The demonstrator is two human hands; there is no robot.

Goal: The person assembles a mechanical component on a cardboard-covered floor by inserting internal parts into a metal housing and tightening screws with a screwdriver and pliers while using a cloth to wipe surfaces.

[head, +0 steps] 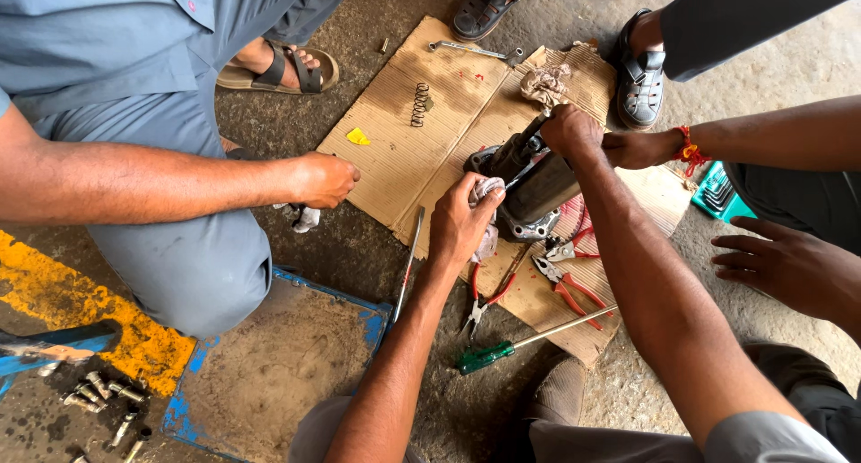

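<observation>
— What's under your fingers?

— Torn cardboard on gritty concrete floor. My left hand pinches a rag against the jack; my right hand is fisted around its top.

— Anything hidden?

— The jack's top, inside my fist. Pliers lie just below my knuckles.

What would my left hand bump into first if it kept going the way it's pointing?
Probably the dark metal cylinder assembly: your left hand, gripping a grey rag, points up and right at it, nearly touching. Depth is hard to judge.
</observation>
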